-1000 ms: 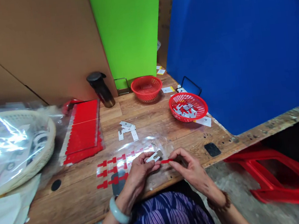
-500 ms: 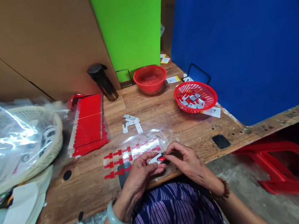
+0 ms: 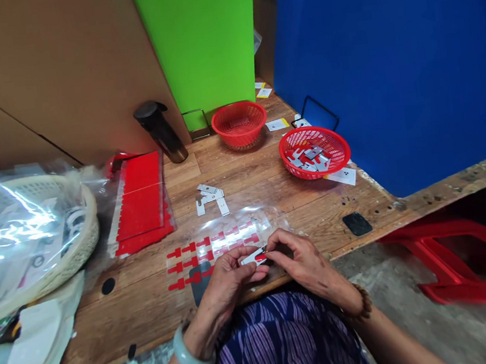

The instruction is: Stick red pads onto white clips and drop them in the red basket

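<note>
My left hand [image 3: 232, 275] is closed on a small flat whitish plate [image 3: 250, 258], thumb on top and fingers beneath. At its right end lies a bit of red [image 3: 260, 257], like the red T-shaped stickers on the sheet. My right hand [image 3: 304, 266] pinches at that red sticker with thumb and forefinger, its tips touching the plate's end. Under and beyond my hands lies a clear sheet with rows of red stickers [image 3: 189, 247]. Several loose notched plates [image 3: 210, 196] lie on the table past the sheet.
A red basket [image 3: 344, 165] at the right holds more plates; another red basket [image 3: 241, 138] stands behind. To the left are red sticker sheets [image 3: 138, 195], a dark bottle [image 3: 161, 132] and a plastic-covered white basket [image 3: 91, 224]. Green [image 3: 208, 38] and blue [image 3: 389, 69] panels rise behind.
The view has shifted slightly, so the table things sit a little further left. My hands keep nearly the same pose on the plate and red sticker.
</note>
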Demonstrator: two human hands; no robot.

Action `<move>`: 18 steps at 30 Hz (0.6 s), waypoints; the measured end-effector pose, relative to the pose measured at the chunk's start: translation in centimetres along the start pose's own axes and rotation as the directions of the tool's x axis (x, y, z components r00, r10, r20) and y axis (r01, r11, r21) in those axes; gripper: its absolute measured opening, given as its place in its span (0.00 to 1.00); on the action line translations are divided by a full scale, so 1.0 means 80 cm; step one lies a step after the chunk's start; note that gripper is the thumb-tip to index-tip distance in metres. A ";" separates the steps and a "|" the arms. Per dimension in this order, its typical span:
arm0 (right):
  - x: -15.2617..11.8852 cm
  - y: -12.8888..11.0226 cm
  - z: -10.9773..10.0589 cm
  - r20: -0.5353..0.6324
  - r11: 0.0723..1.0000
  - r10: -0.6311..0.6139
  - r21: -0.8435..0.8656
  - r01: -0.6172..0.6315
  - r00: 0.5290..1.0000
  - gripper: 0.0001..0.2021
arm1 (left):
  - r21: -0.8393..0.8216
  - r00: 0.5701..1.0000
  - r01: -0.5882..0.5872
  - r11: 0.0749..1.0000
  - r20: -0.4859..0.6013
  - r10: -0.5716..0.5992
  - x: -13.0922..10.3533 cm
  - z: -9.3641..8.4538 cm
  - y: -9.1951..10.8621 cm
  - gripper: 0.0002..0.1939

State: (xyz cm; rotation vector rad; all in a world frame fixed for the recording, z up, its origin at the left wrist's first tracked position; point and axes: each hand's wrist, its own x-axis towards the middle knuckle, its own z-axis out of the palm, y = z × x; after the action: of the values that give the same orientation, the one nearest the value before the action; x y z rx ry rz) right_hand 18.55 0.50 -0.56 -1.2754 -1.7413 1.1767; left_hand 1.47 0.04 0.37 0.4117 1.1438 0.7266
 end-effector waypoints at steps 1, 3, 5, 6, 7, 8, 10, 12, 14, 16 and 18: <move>0.000 0.000 0.000 -0.002 1.000 -0.002 -0.004 0.001 1.000 0.05 | 0.002 1.000 0.001 1.000 0.002 -0.001 0.000 0.000 0.000 0.17; 0.000 0.000 0.001 -0.004 1.000 0.000 -0.005 0.000 1.000 0.05 | 0.009 1.000 0.001 1.000 0.004 -0.001 0.000 0.000 0.000 0.17; 0.001 0.001 0.001 -0.004 1.000 0.002 -0.005 -0.002 1.000 0.05 | 0.018 1.000 0.000 1.000 0.003 0.000 0.000 0.000 0.000 0.17; 0.001 0.002 0.001 -0.004 1.000 0.002 -0.006 -0.002 1.000 0.05 | 0.023 1.000 0.002 1.000 0.001 -0.002 -0.001 0.001 0.001 0.17; 0.001 0.002 0.002 -0.006 1.000 0.001 -0.008 -0.001 1.000 0.05 | 0.028 1.000 0.005 1.000 -0.003 -0.005 -0.001 0.001 0.001 0.17; 0.001 0.002 0.002 -0.009 1.000 0.000 -0.010 0.000 1.000 0.05 | 0.032 1.000 0.009 0.999 -0.006 -0.008 -0.001 0.002 0.002 0.17; 0.000 0.003 0.002 -0.013 1.000 -0.001 -0.010 0.001 1.000 0.05 | 0.038 1.000 0.012 0.999 -0.010 -0.012 -0.002 0.003 0.003 0.17; 0.000 0.004 0.003 -0.016 1.000 0.000 -0.007 -0.001 1.000 0.05 | 0.037 1.000 0.009 0.999 -0.008 -0.008 -0.002 0.003 0.003 0.16; 0.000 0.004 0.004 -0.016 1.000 0.002 -0.008 -0.002 1.000 0.05 | 0.031 1.000 0.007 0.999 -0.002 -0.007 -0.002 0.002 0.002 0.16; 0.000 0.005 0.004 -0.018 1.000 0.001 -0.013 -0.001 1.000 0.05 | 0.025 1.000 0.006 1.000 0.001 -0.006 -0.002 0.001 0.001 0.17; 0.000 0.005 0.005 -0.018 1.000 0.001 -0.015 -0.001 1.000 0.04 | 0.018 1.000 0.001 1.000 0.005 -0.001 -0.001 0.000 -0.001 0.18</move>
State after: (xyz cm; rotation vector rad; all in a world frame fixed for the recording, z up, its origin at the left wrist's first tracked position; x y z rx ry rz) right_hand 18.37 0.41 -1.06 -1.2921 -1.7393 1.1520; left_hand 1.48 -0.06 0.41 0.4282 1.1464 0.7143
